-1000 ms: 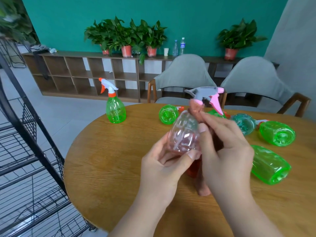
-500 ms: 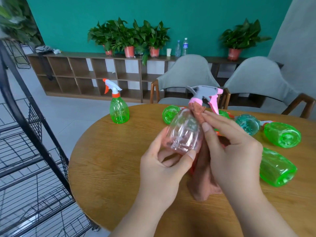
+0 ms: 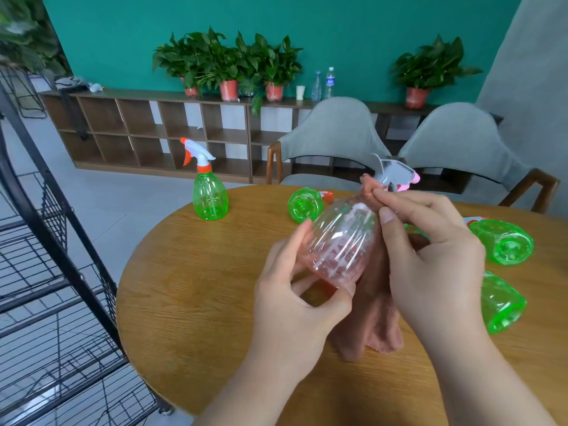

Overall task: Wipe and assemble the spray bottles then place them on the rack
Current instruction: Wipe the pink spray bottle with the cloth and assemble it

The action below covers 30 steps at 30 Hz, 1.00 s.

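1. Pink bottle (image 3: pixel 339 244) is held up over the round table (image 3: pixel 190 302), tilted, with its bottom toward the camera and its top pointing away.
2. Left hand (image 3: pixel 295 305) is wrapped around the bottom of the pink bottle, fingers curled shut on it.
3. Right hand (image 3: pixel 430 250) pinches a brownish-pink cloth (image 3: pixel 378 327) against the neck of the pink bottle. The thumb lies along the side of the bottle.
4. The cloth hangs down behind the bottle, and its end rests on the table. The middle of it is hidden by the hands.
5. A grey and pink sprayer (image 3: pixel 395 175) sticks out above the right hand. Its lower part is covered by cloth and fingers, so I cannot tell how far it is screwed on.
6. One green bottle (image 3: pixel 210 195) stands upright at the far left of the table, with a white and orange sprayer on it.
7. Three more green bottles lie on their sides: one (image 3: pixel 305 204) behind the pink bottle, one (image 3: pixel 504 241) at the right, and one (image 3: pixel 499 302) nearer, partly hidden by the right arm.
8. A black wire rack (image 3: pixel 61 241) stands left of the table. Its top and bottom are cut off.
9. Two grey chairs (image 3: pixel 335 136) stand behind the table.
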Motion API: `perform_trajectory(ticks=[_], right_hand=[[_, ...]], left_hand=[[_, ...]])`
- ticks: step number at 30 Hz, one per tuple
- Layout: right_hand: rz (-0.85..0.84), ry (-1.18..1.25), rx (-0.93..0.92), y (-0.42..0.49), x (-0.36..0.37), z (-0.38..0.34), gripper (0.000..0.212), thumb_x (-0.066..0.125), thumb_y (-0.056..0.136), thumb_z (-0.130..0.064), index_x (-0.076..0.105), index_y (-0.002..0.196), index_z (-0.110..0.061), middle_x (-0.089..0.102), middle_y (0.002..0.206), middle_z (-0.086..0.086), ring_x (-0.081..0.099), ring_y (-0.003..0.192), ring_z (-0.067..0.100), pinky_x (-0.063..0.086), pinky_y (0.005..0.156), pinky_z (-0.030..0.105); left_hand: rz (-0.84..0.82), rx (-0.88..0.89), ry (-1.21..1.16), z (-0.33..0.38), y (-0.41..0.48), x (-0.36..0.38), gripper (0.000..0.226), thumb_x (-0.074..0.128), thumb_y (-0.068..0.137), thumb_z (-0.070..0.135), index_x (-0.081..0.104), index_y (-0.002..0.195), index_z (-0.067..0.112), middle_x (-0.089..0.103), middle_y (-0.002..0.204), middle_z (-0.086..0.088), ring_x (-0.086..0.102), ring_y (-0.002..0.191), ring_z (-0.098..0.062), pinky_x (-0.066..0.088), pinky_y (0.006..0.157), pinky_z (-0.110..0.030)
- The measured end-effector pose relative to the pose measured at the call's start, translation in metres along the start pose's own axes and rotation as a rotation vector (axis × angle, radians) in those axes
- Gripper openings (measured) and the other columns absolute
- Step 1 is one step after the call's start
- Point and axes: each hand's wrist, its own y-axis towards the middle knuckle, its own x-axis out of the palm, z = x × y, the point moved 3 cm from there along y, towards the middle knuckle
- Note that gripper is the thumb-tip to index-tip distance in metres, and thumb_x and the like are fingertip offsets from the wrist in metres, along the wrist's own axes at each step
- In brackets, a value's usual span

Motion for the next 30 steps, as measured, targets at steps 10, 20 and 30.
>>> perform_trajectory(ticks=[10, 20, 30], right_hand=[[-0.113, -0.043, -0.125, -0.014, 0.01, -0.007, 0.028, 0.073, 0.101, -0.008, 0.081, 0.123, -0.022, 0.066, 0.118, -0.012, 0.068, 0.113, 0.008, 0.054, 0.094, 0.021], [-0.135, -0.075, -0.074, -0.001, -0.004, -0.002, 0.031, 0.069, 0.103, -0.011, 0.078, 0.128, -0.027, 0.064, 0.12, -0.013, 0.063, 0.121, 0.01, 0.055, 0.096, 0.027], [-0.191, -0.059, -0.156, -0.012, 0.005, -0.011, 0.027, 0.074, 0.098, -0.007, 0.082, 0.12, -0.022, 0.067, 0.119, -0.014, 0.066, 0.118, 0.005, 0.048, 0.099, 0.014]], left_hand=[[0.045, 0.013, 0.006, -0.003, 0.006, -0.009, 0.09, 0.094, 0.075, -0.004, 0.059, 0.149, 0.033, 0.065, 0.135, 0.008, 0.071, 0.123, -0.018, 0.061, 0.099, -0.031], [-0.014, 0.093, 0.087, -0.002, 0.002, -0.006, 0.094, 0.095, 0.072, -0.004, 0.057, 0.152, 0.029, 0.063, 0.135, 0.006, 0.07, 0.124, -0.021, 0.06, 0.099, -0.029], [0.028, 0.07, 0.123, -0.004, 0.006, -0.008, 0.093, 0.097, 0.069, 0.007, 0.06, 0.15, 0.035, 0.064, 0.134, 0.01, 0.071, 0.122, -0.018, 0.06, 0.102, -0.044]])
